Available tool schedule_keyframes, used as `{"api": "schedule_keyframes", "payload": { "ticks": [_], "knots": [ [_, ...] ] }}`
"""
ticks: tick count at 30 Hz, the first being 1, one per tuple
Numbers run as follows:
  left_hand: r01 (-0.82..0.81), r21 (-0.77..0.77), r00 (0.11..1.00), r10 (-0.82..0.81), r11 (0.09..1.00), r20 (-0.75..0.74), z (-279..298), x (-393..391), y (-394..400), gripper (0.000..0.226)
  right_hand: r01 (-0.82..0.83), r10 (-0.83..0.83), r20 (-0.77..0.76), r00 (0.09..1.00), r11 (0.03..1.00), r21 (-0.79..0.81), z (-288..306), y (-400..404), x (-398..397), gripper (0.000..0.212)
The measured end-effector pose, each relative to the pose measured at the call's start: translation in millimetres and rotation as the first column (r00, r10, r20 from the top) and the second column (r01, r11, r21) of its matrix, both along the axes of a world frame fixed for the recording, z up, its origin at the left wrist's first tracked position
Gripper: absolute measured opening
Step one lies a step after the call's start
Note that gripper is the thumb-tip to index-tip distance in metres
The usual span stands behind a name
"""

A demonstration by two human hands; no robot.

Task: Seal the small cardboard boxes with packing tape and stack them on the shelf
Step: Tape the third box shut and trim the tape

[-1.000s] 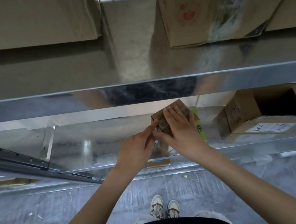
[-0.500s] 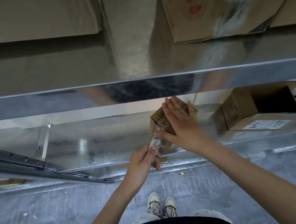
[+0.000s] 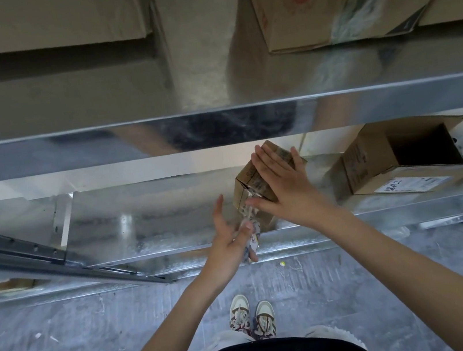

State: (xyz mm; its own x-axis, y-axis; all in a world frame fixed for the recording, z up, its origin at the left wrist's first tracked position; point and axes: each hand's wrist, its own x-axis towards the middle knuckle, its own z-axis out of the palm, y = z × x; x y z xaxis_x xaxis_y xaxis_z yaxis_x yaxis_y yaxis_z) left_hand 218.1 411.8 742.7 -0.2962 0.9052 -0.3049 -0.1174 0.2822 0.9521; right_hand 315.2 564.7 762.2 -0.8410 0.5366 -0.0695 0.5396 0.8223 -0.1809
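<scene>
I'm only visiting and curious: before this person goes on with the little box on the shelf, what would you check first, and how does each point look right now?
1. Small box steadied: ok, the right hand lies flat on its top.
2. Box resting on the lower shelf: ok, near the front edge.
3. Strip pulled from the box: ok, the left hand holds it; its fingers are blurred.
4. Strip free of the box: cannot tell.
5. Box sealed: cannot tell.
6. Room beside it: ok, bare metal to its left; open box to its right.

Grey concrete floor (image 3: 69,346) – scuffed, shiny metal shelving (image 3: 217,129)
</scene>
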Motion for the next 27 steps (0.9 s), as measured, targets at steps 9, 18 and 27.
{"api": "schedule_keyframes", "payload": {
  "ticks": [9,18,27],
  "knots": [
    [0.144,0.087,0.985,-0.134,0.986,-0.108,6.7,-7.5,13.3,0.065,-0.008,0.008,-0.028,1.000,1.000,0.019,-0.2,-0.5,1.6,0.085],
    [0.169,0.016,0.975,-0.165,0.985,-0.149,2.4,-7.2,16.1,0.061,0.021,-0.013,-0.136,0.991,0.998,0.059,-10.0,0.3,4.8,0.083],
    [0.200,0.002,0.978,-0.199,0.980,-0.056,5.9,-9.5,16.9,0.067,0.529,-0.635,-0.513,0.578,0.770,-0.357,-39.5,22.9,57.6,0.041]
  ]
}}
